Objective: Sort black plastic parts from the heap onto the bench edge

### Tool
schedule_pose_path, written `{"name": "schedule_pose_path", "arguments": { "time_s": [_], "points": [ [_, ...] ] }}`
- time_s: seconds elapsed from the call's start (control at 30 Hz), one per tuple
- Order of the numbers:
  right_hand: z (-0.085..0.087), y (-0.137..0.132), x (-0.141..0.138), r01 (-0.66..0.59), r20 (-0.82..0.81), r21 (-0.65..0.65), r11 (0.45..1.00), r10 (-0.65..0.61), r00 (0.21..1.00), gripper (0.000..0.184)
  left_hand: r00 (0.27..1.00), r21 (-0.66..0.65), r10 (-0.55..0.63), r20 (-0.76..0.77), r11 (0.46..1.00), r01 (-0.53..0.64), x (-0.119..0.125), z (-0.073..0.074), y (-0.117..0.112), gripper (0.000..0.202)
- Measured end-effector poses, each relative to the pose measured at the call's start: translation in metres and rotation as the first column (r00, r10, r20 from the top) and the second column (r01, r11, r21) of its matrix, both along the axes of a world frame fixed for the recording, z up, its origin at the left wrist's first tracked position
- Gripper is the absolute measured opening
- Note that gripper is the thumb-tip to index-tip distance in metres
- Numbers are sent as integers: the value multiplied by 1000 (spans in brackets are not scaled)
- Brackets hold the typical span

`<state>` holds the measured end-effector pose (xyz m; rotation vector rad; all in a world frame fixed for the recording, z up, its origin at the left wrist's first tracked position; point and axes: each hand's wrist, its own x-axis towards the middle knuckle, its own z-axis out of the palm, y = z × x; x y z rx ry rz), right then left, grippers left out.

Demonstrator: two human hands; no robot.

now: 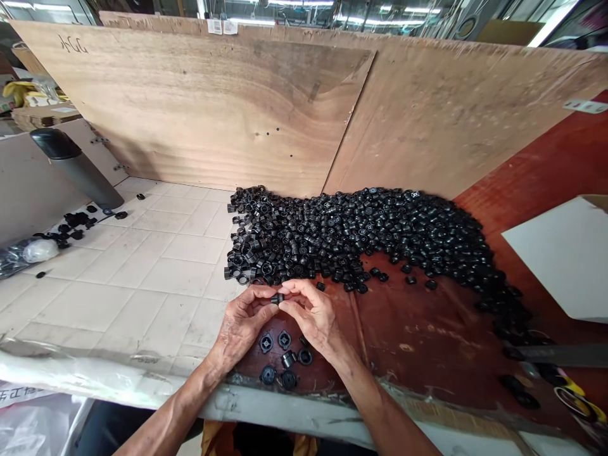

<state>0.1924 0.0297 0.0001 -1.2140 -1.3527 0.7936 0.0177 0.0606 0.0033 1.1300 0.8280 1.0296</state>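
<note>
My left hand (243, 323) and my right hand (313, 313) meet at the fingertips over the bench, both pinched on one small black round plastic part (277, 297). Just below the hands, several loose black parts (284, 360) lie on the dark red board. A big heap of the same black parts (351, 234) spreads across the bench right behind my hands and curves away to the right.
Plywood boards (228, 107) stand upright behind the heap. A grey cylinder with a black cap (76, 166) leans at the left, with a few black parts (71, 225) near it. A white sheet (567, 253) lies at the right; a clear plastic bag (28, 252) at far left.
</note>
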Motion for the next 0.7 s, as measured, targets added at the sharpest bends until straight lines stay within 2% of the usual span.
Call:
{"name": "schedule_pose_path", "arguments": {
  "time_s": [0.1, 0.2, 0.3, 0.47, 0.53, 0.63, 0.7],
  "points": [
    [-2, 0, -1, 56, 134, 57, 997, -63, 989, 21, 999, 169, 20, -43, 986, -12, -1, -8, -1, 16],
    [-5, -1, -1, 69, 269, 117, 991, -99, 958, 19, 995, 272, -16, -102, 961, 43, -2, -13, -1, 15],
    [-4, -3, 0, 68, 323, 122, 990, -104, 941, 20, 993, 265, -44, -112, 962, 72, -1, -12, 0, 16],
    [4, -5, 5, -50, 334, 174, 983, -11, 943, 15, 1000, 187, 5, -31, 982, 1, -1, -10, 1, 16],
    [2, -3, 5, -49, 361, 174, 983, -17, 932, 13, 997, 234, 0, -72, 972, 17, -2, -11, 1, 15],
    [-4, 0, 2, -8, 421, 141, 990, -52, 905, 25, 986, 327, 6, -167, 944, 49, -3, -14, 0, 15],
    [-6, 1, 1, 37, 432, 130, 991, -90, 898, 31, 984, 324, 3, -176, 944, 55, -2, -13, 0, 15]
  ]
}}
